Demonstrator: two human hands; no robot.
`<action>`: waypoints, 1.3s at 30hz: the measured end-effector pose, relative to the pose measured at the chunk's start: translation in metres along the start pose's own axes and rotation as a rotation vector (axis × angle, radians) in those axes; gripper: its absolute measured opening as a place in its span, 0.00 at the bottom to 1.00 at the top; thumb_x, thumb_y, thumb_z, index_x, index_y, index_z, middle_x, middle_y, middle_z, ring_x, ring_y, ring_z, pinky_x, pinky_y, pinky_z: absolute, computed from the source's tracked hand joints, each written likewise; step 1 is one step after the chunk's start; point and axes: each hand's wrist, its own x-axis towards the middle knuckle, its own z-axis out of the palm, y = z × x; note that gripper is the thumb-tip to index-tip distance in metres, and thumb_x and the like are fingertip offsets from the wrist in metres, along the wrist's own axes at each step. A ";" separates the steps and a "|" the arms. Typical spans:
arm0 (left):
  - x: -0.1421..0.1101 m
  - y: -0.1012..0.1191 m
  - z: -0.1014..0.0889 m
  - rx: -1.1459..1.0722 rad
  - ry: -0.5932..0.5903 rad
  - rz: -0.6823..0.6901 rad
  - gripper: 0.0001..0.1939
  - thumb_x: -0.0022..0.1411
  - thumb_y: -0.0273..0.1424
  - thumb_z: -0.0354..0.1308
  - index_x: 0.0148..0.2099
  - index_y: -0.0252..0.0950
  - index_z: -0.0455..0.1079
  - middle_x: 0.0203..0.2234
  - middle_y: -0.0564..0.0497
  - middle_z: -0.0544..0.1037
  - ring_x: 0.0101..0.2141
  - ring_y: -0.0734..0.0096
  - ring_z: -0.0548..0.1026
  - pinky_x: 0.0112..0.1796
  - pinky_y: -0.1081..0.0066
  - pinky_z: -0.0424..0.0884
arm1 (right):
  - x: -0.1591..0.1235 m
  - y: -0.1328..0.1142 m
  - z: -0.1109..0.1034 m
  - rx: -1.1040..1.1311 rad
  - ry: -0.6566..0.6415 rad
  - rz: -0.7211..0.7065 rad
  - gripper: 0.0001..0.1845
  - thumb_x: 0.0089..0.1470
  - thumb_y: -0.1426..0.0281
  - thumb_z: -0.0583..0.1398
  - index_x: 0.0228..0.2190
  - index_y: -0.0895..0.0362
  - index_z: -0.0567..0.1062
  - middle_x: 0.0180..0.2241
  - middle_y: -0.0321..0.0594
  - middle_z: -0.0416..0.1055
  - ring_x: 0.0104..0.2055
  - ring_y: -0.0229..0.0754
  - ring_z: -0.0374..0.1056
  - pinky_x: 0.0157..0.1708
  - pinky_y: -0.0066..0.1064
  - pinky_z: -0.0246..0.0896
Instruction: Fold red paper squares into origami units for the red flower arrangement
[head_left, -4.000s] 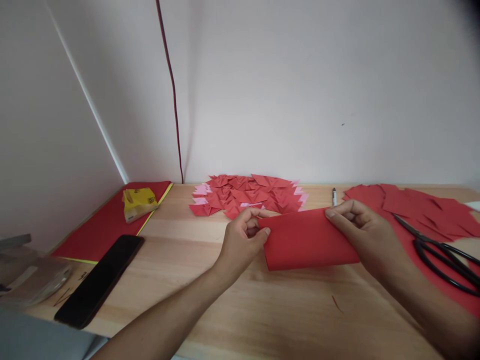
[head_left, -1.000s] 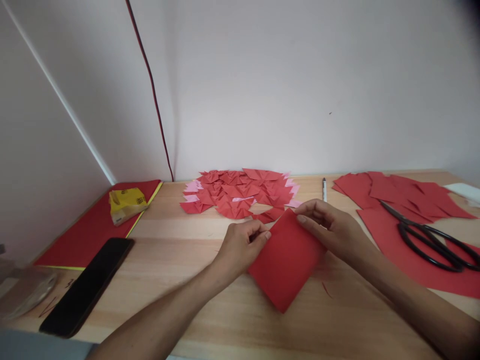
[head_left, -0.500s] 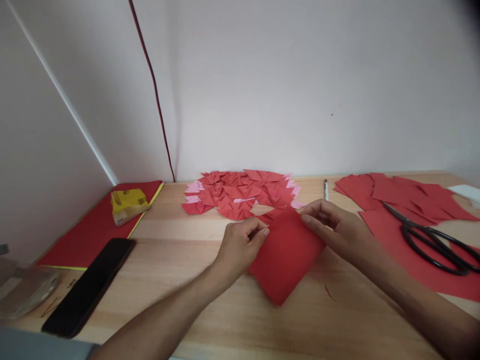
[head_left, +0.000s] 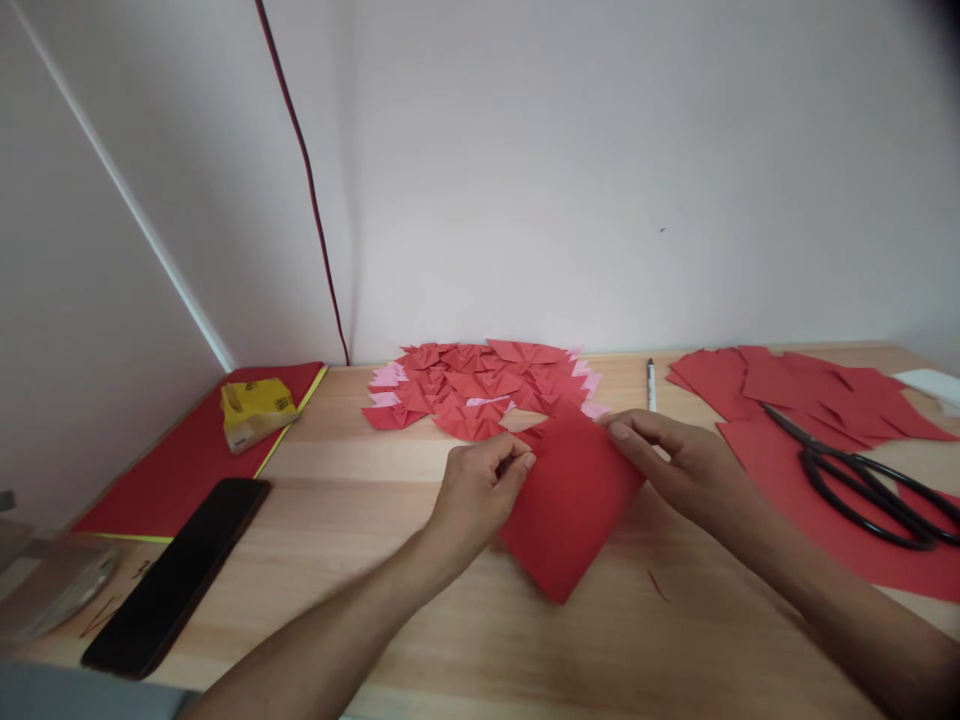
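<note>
A red square of paper [head_left: 571, 510] is held up over the table, one corner pointing down toward me. My left hand [head_left: 484, 500] pinches its left edge between thumb and forefinger. On the upper right edge, my right hand [head_left: 675, 455] grips the sheet, thumb in front and fingers partly hidden behind it. Just beyond the sheet lies a cluster of folded red paper pieces [head_left: 480, 385], with some pink ones [head_left: 388, 376] at its sides.
Black-handled scissors [head_left: 862, 480] rest on red paper sheets [head_left: 795, 520] at right, near cut red pieces [head_left: 825, 390]. A marker [head_left: 651, 385] lies by the wall. At left are a phone [head_left: 180, 575], a yellow packet [head_left: 257, 408] and a red sheet [head_left: 180, 460].
The lower corner of the red paper has lifted slightly, and my right hand has shifted a little along its edge. My left hand keeps its pinch almost in place.
</note>
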 end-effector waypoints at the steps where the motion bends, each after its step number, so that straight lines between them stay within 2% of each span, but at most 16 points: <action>1: 0.000 0.000 0.001 -0.006 -0.016 0.002 0.10 0.61 0.31 0.52 0.28 0.35 0.68 0.23 0.54 0.71 0.26 0.75 0.66 0.28 0.76 0.59 | 0.000 0.000 0.001 0.018 -0.002 -0.003 0.17 0.60 0.56 0.52 0.29 0.52 0.73 0.34 0.38 0.75 0.36 0.44 0.68 0.32 0.32 0.61; 4: -0.002 -0.001 0.003 -0.027 -0.055 0.007 0.10 0.61 0.31 0.52 0.29 0.35 0.69 0.23 0.53 0.71 0.27 0.74 0.67 0.28 0.76 0.60 | 0.001 -0.003 0.002 0.057 0.009 0.008 0.15 0.58 0.57 0.55 0.29 0.53 0.74 0.38 0.40 0.77 0.38 0.45 0.69 0.33 0.33 0.63; 10: -0.004 -0.001 0.006 -0.036 -0.070 0.008 0.09 0.61 0.31 0.52 0.31 0.34 0.71 0.23 0.54 0.71 0.27 0.75 0.67 0.28 0.76 0.61 | 0.004 -0.009 -0.002 0.112 -0.032 0.024 0.16 0.55 0.55 0.56 0.27 0.54 0.72 0.28 0.38 0.75 0.30 0.42 0.69 0.28 0.30 0.61; 27: -0.005 0.001 0.009 -0.056 -0.117 -0.007 0.10 0.62 0.31 0.53 0.31 0.34 0.71 0.24 0.54 0.73 0.26 0.76 0.67 0.29 0.76 0.61 | 0.002 -0.006 0.000 0.182 -0.051 0.070 0.17 0.55 0.57 0.57 0.25 0.56 0.71 0.27 0.38 0.72 0.26 0.38 0.63 0.23 0.27 0.55; 39: -0.006 0.004 0.008 -0.080 -0.109 -0.041 0.10 0.61 0.31 0.53 0.29 0.34 0.70 0.23 0.54 0.72 0.26 0.76 0.66 0.28 0.75 0.59 | 0.001 -0.009 0.000 0.204 -0.049 0.074 0.15 0.54 0.57 0.57 0.25 0.56 0.70 0.29 0.39 0.73 0.29 0.39 0.64 0.25 0.28 0.57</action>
